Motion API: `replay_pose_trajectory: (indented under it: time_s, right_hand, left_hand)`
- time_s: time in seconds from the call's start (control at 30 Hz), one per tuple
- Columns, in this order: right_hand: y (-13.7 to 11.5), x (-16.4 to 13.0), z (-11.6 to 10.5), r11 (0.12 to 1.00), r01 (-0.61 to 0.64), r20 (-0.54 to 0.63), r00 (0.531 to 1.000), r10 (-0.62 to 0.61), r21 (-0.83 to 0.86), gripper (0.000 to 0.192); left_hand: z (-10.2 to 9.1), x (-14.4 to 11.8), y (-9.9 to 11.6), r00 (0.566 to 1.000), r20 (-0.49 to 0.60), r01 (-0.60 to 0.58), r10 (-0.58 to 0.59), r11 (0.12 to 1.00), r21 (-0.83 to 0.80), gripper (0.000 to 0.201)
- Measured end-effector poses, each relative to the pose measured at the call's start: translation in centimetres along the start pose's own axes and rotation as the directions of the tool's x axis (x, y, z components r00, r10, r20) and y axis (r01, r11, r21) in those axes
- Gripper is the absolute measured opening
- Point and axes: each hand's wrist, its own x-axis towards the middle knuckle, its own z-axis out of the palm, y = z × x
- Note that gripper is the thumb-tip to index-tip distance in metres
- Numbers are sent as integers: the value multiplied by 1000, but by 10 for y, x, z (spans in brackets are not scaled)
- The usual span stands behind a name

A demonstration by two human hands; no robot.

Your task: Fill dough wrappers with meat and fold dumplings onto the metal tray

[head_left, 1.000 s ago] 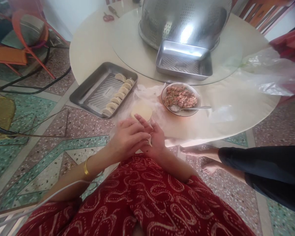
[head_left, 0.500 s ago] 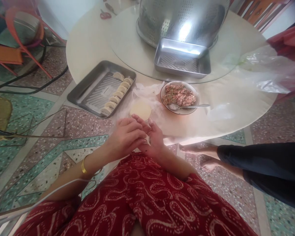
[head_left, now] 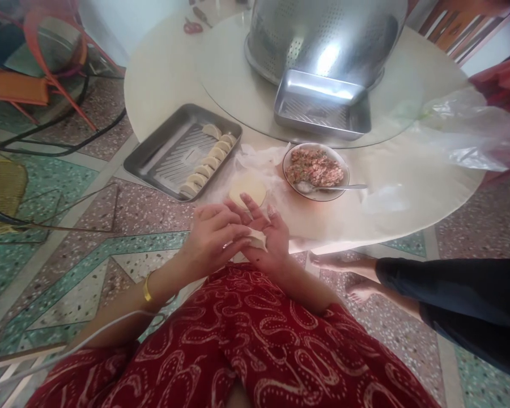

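Note:
My left hand [head_left: 215,235], with a gold bracelet on its wrist, curls its fingers in against my right hand [head_left: 274,241]. The fingers of my right hand are stretched and spread, palm turned up, and floury at the tips. A pale patch shows between the two hands; whether it is dough or the cloth behind I cannot tell. Just beyond my fingertips a round dough wrapper [head_left: 247,188] lies on a thin plastic sheet [head_left: 221,187]. A bowl [head_left: 346,170] of minced filling [head_left: 314,166] with a spoon [head_left: 344,187] in it stands to the right.
Left of the wrapper, a metal tray [head_left: 153,144] holds a row of folded dumplings [head_left: 212,162]. A second tray [head_left: 323,127] leans against a big perforated metal basin [head_left: 323,39] on the glass turntable. A person's legs [head_left: 450,283] are at the right. Red scissors [head_left: 192,26] lie far left.
The fingers of my right hand have spread and lifted apart from the left. The pale patch between the hands shows more. The whole view has shifted slightly.

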Motion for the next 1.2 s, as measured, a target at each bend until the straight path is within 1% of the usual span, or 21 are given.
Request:
replay_pose_trajectory:
  time_s: [0.13, 0.23, 0.33, 0.4, 0.47, 0.6, 0.7, 0.8, 0.93, 1.03, 1.13, 1.2]
  right_hand:
    - [3, 1, -3, 999, 34, -5, 999, -34, -38, 48]
    - [3, 0, -1, 997, 64, -23, 998, -65, -43, 45]
    - [2, -2, 0, 992, 111, -28, 993, -113, -65, 42]
    - [3, -2, -1, 989, 129, -23, 991, -131, -79, 41]
    - [4, -1, -3, 986, 138, -14, 990, -140, -98, 40]
    - [6, -1, -7, 982, 148, -18, 988, -151, -117, 40]
    - [5, -2, -7, 979, 167, -23, 985, -171, -113, 41]
    - [5, -3, -4, 976, 191, -54, 979, -197, -104, 43]
    - [6, -3, -1, 975, 204, -100, 972, -212, -91, 41]
    - [7, -3, 0, 974, 197, -99, 973, -209, -114, 40]
    - [7, -4, 0, 969, 198, -102, 972, -214, -146, 39]
    - [7, -4, 0, 968, 203, -109, 969, -220, -150, 39]
  left_hand:
    - [6, -4, 3, 999, -50, 5, -3, 999, 39, 6]
    - [6, -5, 5, 998, -60, 30, -26, 998, 51, 5]
    - [4, -7, 6, 995, -70, 72, -69, 996, 48, 11]
    - [4, -8, 7, 994, -64, 90, -87, 995, 36, 8]
    - [6, -9, 7, 994, -59, 96, -94, 995, 35, 3]
    - [11, -10, 9, 989, -83, 124, -120, 992, 40, 8]
    - [11, -11, 12, 986, -68, 155, -153, 987, 33, 4]
    - [11, -14, 13, 980, -61, 193, -190, 979, 58, 9]
    - [13, -16, 14, 977, -89, 201, -193, 976, 83, 8]
    - [14, -17, 14, 976, -103, 200, -191, 976, 84, 12]
    - [13, -20, 14, 971, -105, 221, -213, 973, 66, 8]
    - [13, -24, 13, 969, -106, 231, -225, 971, 54, 10]
